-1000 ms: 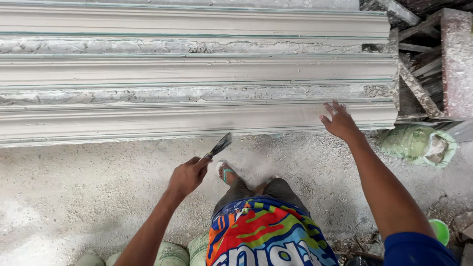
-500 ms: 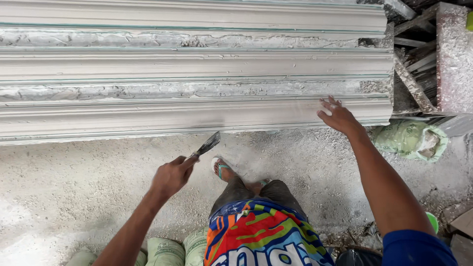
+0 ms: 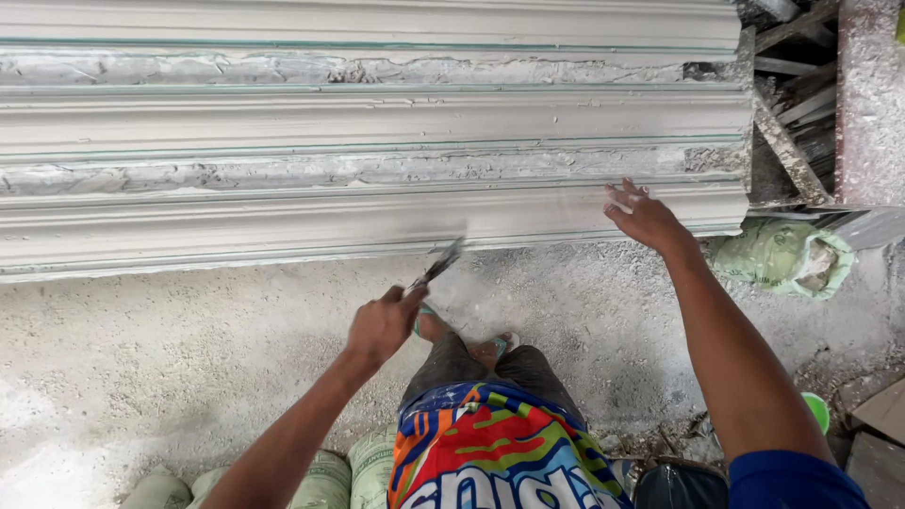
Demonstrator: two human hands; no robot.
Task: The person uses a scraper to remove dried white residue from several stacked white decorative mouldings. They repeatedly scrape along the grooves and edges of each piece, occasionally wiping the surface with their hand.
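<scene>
Long grey-white plaster cornice mouldings [image 3: 358,212] lie stacked side by side across the view. My left hand [image 3: 382,325] grips a small dark-bladed scraper [image 3: 436,265], whose tip reaches the lower edge of the nearest moulding. My right hand [image 3: 644,215] rests with fingers spread on the face of that same moulding near its right end. My knee in colourful shorts [image 3: 495,448] and a foot in a sandal [image 3: 443,330] show below.
The floor [image 3: 189,358] is dusty concrete strewn with plaster crumbs. A green sack [image 3: 778,256] lies at the mouldings' right end, beside wooden slats [image 3: 787,141]. More sacks [image 3: 325,476] sit under me, with a green cup [image 3: 816,410] at the lower right.
My left hand with the scraper has shifted back toward the moulding's lower edge. My right hand stays pressed on the moulding. The view has shifted slightly.
</scene>
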